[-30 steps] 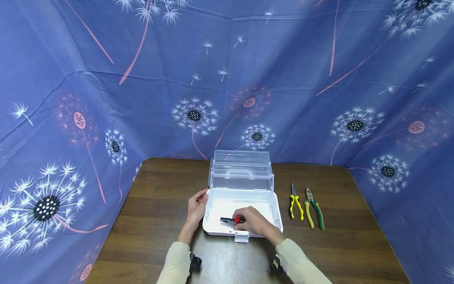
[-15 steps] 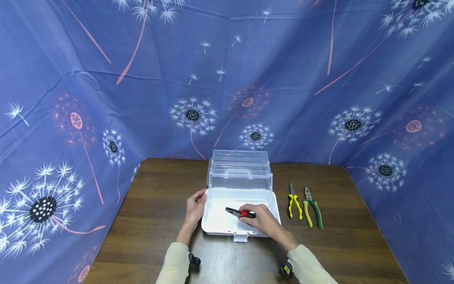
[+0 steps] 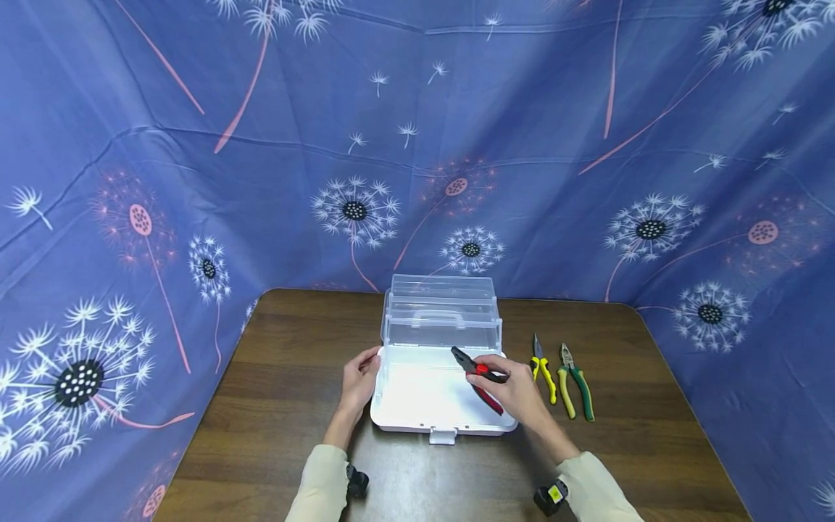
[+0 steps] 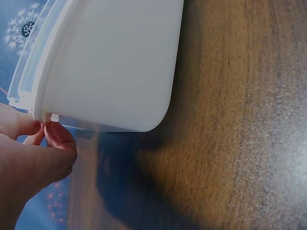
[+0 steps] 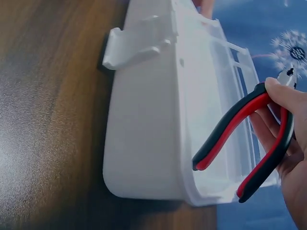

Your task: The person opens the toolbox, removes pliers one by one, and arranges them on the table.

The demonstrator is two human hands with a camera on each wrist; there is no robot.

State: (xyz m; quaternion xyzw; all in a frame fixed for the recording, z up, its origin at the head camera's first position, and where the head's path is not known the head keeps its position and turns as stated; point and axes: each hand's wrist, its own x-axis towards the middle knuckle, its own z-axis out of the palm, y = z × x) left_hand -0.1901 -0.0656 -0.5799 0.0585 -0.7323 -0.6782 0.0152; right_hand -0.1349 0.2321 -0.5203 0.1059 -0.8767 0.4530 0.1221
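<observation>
A white plastic toolbox (image 3: 414, 395) stands on the table with its clear lid raised at the back. At its left side, my left hand (image 3: 359, 384) pinches the rim near the back corner; in the left wrist view, thumb and fingers of the left hand (image 4: 36, 153) meet at that rim of the toolbox (image 4: 115, 62). My right hand (image 3: 522, 395) holds pliers with red and black handles over the right part of the box. Those pliers (image 5: 228, 127) have their handles spread in the right wrist view, and the fingers grip them near the pivot.
Right of the box lie yellow-and-black long-nose pliers (image 3: 546, 380) and green-and-yellow combination pliers (image 3: 583, 391). The clear lid (image 3: 443, 312) rises behind the box. A white latch (image 3: 443, 436) juts from the front. Patterned blue cloth (image 3: 417, 145) hangs around the brown table (image 3: 293, 348).
My right hand has lifted the red-and-black pliers from low inside the box and moved them right and up, and their handles now stand spread. The left hand stays at the rim.
</observation>
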